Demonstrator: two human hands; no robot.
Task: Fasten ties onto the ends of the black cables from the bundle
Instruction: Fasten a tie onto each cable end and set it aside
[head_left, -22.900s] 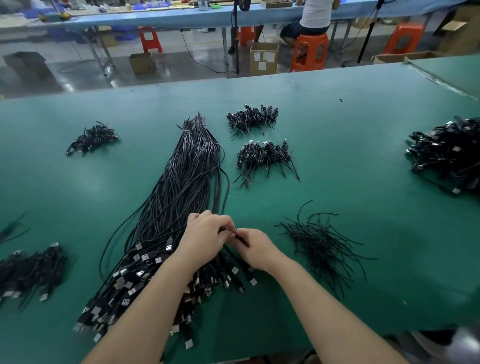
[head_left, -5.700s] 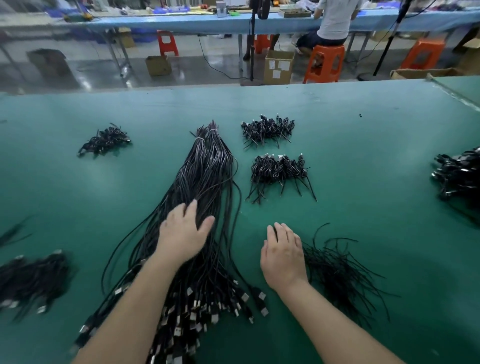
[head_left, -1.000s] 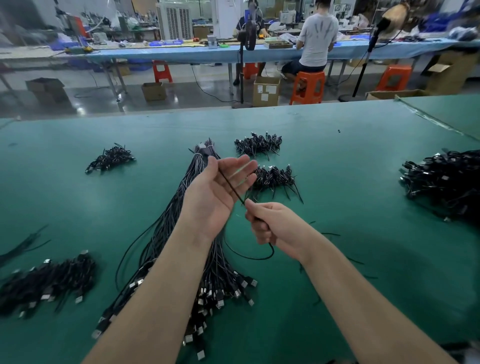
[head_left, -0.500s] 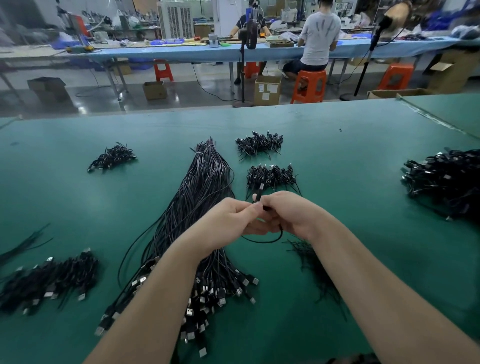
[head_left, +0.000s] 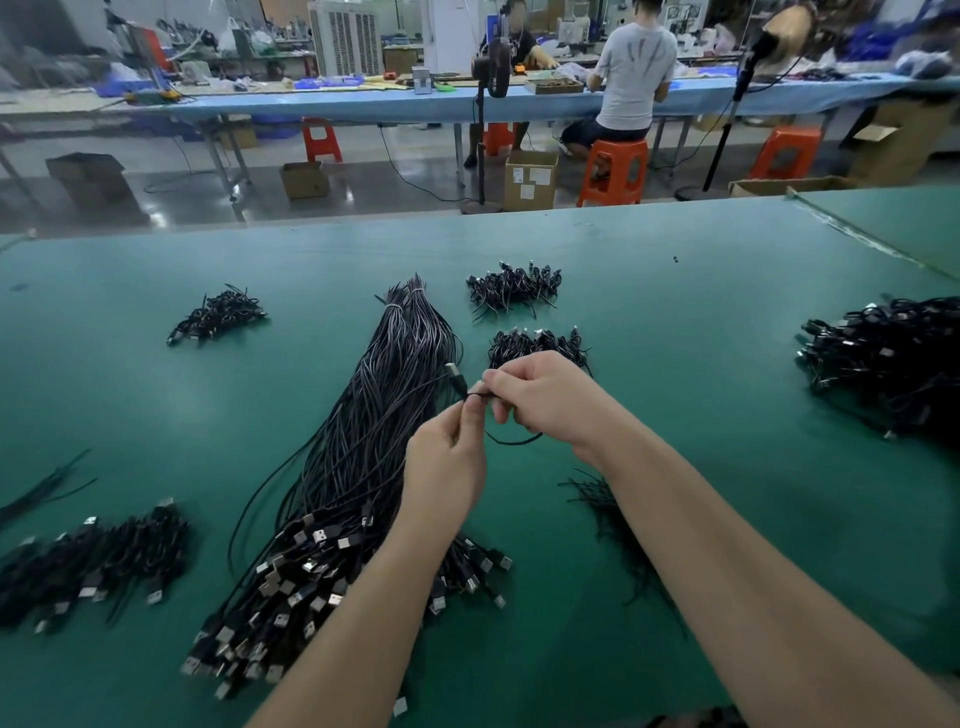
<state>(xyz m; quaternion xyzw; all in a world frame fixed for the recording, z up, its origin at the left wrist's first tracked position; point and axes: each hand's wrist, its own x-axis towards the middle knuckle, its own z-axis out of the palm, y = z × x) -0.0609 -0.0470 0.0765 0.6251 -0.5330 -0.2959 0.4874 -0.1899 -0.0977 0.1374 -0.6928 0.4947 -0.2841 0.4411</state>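
Half a second back both hands were bunched together over the bundle; now they have drawn slightly apart, and the cable's plug stands clear above them. Left hand pinches the cable between thumb and fingertips just below the plug, which points up and away. Right hand is curled beside it, its fingers closed on something thin and black at the same spot (tie or cable, too small to tell). Below the two hands a loop of cable sags toward the tabletop.

Under the left forearm lies the bundle, a long sheaf running from the near edge toward the middle of the tabletop, its plugs fanned out at the near end and its far end bound together. Loose ties lie beside it, partly hidden under the right forearm.

Beyond the hands sit two small heaps of coiled cables: one just behind the right hand, the other farther toward the far edge. Another small heap lies left of the bundle's far end. A low pile rests near the left edge toward the near corner, and a large pile sits at the right edge.

Past the far edge, a person sits on an orange stool at a blue bench.
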